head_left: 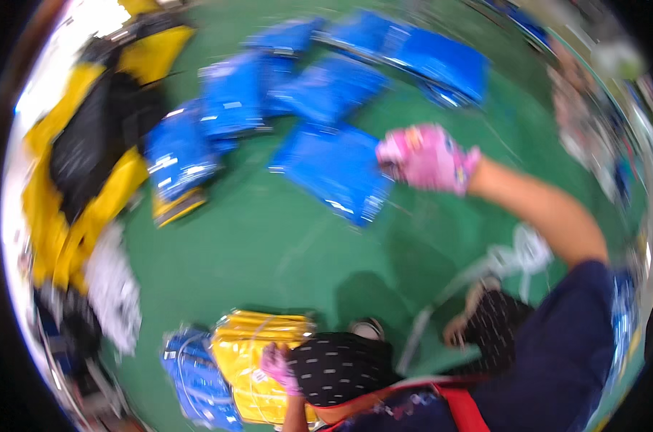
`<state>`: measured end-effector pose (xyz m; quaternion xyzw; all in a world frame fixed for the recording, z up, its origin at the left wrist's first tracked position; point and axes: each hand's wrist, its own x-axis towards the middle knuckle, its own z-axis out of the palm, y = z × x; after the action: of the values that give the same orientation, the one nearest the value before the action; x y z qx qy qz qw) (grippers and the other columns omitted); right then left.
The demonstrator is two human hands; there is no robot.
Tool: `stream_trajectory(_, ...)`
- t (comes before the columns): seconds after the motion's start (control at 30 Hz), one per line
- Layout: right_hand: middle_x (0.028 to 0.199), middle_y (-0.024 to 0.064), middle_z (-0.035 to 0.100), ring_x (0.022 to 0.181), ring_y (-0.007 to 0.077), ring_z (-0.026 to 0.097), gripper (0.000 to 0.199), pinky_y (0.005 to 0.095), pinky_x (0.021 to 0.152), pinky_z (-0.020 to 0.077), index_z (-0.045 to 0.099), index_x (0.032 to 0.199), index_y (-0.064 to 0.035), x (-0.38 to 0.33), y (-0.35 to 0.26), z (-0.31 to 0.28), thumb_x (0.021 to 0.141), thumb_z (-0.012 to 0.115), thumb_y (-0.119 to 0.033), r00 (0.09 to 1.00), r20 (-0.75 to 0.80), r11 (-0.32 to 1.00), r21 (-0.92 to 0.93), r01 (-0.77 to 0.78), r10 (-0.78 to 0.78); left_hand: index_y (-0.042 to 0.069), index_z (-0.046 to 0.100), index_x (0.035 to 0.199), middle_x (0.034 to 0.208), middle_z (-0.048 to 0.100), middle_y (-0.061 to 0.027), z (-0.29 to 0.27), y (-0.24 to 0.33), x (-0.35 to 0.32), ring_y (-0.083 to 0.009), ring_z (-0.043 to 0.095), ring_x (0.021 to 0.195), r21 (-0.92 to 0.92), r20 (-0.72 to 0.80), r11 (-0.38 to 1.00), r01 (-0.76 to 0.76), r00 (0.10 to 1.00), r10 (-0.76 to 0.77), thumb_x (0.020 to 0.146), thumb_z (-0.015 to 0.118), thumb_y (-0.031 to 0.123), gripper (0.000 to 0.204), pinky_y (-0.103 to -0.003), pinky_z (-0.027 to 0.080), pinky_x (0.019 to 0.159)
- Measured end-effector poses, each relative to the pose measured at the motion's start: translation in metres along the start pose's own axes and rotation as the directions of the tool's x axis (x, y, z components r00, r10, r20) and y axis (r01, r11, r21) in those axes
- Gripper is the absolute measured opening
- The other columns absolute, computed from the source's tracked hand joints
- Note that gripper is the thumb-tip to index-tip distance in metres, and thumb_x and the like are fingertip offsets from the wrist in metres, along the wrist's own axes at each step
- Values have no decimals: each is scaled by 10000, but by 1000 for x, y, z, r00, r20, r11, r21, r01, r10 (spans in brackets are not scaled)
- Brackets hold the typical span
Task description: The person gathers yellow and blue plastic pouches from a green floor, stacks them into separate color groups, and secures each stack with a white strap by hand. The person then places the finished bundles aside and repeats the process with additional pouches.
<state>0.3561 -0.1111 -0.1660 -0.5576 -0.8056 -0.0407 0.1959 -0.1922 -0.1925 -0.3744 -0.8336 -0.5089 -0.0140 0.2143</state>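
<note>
My right hand (428, 158), in a pink patterned glove, reaches out with its fingers curled round the right edge of a flat blue packet (333, 169) in clear plastic. That packet lies on the green floor, and another blue packet (330, 86) overlaps its far edge. Low in the picture, my left hand (277, 367), in a pink glove, is against a strapped bundle of yellow packets (251, 338), beside my knee. Its fingers are small and smeared, so their grip is unclear. A tied bundle of blue packets (197, 378) stands left of the yellow one.
More blue packets (233, 93) lie spread across the far floor, some overlapping, with others (438, 61) at the far right. Yellow and black sheeting (88, 151) is heaped on the left, above a white crumpled pile (114, 288). White strapping (513, 255) trails on the floor at the right.
</note>
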Motion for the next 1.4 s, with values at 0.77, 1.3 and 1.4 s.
stream_trajectory(0.77,1357,176,385,1050,334,558,728,406,876,465,188,1421,-126,-582,13,22,806,571,-204,6,207,86,-378,-922,978,79,523,795,658,517,-34,-64,424,221,-139,524,650,-827,472,129,548,550,689,884,550,262,206,-314,466,590)
stream_trajectory(1.3,1267,164,465,975,322,594,611,445,815,473,333,1351,-185,-713,108,-82,784,534,-82,7,272,149,-506,-849,962,10,609,863,741,593,-115,-185,360,506,-170,511,678,-537,257,771,-343,804,537,890,555,213,212,-311,429,648)
stream_trajectory(1.4,1241,164,480,923,319,604,576,424,775,483,366,1340,-163,-682,100,-94,795,551,-143,-51,346,147,-522,-840,937,9,609,936,790,603,-177,-134,382,495,-251,539,687,-526,209,800,-287,869,449,906,520,262,270,-335,440,661)
